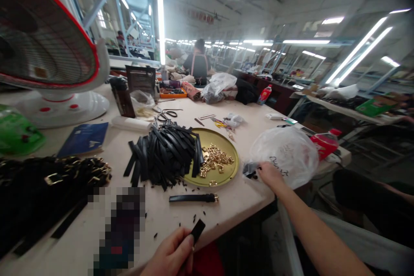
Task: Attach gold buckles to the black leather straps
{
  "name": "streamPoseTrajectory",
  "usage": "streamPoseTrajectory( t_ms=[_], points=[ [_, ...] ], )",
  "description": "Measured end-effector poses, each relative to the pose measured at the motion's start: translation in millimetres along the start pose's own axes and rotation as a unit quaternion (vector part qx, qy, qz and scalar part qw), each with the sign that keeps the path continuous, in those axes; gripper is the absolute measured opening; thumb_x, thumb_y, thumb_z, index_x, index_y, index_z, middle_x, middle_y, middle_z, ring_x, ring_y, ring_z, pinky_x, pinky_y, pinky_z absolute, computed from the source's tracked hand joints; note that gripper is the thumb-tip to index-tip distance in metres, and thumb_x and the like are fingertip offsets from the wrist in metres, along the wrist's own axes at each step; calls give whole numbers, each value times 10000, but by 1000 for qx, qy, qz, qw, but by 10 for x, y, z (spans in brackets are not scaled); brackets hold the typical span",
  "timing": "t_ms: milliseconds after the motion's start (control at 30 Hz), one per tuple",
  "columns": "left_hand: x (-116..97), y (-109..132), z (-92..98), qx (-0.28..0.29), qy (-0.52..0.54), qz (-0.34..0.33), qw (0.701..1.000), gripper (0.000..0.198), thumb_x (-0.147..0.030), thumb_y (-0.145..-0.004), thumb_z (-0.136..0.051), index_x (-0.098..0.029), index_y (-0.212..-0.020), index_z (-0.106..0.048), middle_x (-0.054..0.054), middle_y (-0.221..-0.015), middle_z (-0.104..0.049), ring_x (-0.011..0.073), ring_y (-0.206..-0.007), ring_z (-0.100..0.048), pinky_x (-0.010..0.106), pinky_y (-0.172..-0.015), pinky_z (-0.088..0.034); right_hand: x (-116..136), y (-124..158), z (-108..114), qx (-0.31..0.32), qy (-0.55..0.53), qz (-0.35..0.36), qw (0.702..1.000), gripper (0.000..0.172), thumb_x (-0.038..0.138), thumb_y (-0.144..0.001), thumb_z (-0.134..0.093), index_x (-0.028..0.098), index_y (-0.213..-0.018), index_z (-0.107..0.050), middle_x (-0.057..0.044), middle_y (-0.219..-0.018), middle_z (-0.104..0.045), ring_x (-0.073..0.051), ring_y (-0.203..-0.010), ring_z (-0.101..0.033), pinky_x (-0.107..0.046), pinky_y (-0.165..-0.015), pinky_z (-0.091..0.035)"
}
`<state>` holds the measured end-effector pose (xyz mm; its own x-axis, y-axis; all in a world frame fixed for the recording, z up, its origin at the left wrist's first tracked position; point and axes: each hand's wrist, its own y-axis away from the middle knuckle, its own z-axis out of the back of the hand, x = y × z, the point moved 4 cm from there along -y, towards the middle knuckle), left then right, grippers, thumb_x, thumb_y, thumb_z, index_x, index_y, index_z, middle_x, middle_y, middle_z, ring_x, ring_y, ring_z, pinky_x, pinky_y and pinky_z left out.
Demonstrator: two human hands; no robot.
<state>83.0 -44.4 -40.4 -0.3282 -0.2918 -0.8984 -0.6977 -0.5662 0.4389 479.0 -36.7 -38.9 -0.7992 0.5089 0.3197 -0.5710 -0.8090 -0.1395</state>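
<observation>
We are sitting at the near edge of a pale worktable [246,200], and our left hand [173,254] is closing narrowly around a short flat black leather strap piece [197,229], pinching it so that its free end is poking up and away from us, just above the table's edge. Our right hand [270,175] is reaching out to the right, its fingers resting on the mouth of a crumpled clear plastic bag [286,155] with dark writing on it; small black pieces [250,170] are showing at the opening, and we cannot tell whether the fingers are already gripping one or only touching the bag.

Between the hands, a finished-looking black strap with a gold buckle [193,198] is lying flat on the table, well apart from both. Beyond it a round brass-coloured metal tray [226,172] is holding a scatter of small gold buckles [214,163], and a loose heap of black leather strips [163,155] is leaning over the tray's left rim.

As we judge it, we are gathering parts: one strap piece is in hand and the other hand is fetching something from the bag. The next move seems to call for a clean pinch on a single small piece at the bag's mouth, then bringing both hands together in front of us, keeping the strap end steady.
</observation>
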Motion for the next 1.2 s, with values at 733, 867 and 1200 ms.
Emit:
streamPoseTrajectory(
  t_ms=[733, 867, 1200],
  points=[
    [-305, -104, 158, -88, -183, -70, 977, 250, -300, -807, -400, -167, -711, -590, -20, -597, -531, 123, -571, -465, 221, -514, -292, 1727, 1673, -554, 304, -600, -112, 731, 269, 422, -689, -654, 175, -757, -571, 11, -630, -558, -123, -614, -492, -249, -622, -391],
    [-271, -135, 176, -68, -183, -25, 980, 241, -305, -793, -404, -172, -659, -555, -39, -512, -489, 118, -503, -457, 220, -480, -273, 1708, 1682, -527, 316, -563, -83, 759, 259, 406, -689, -658, 178, -736, -545, 21, -626, -548, -124, -629, -498, -242, -627, -393],
    [-147, -67, 161, -64, -151, -16, 986, 204, -301, -781, -446, -168, -891, -554, 8, -695, -597, 147, -622, -526, 220, -531, -340, 1756, 1769, -619, 375, -541, -115, 744, 305, 405, -628, -698, 193, -823, -599, -15, -766, -612, -161, -703, -557, -281, -653, -447]
  ],
)
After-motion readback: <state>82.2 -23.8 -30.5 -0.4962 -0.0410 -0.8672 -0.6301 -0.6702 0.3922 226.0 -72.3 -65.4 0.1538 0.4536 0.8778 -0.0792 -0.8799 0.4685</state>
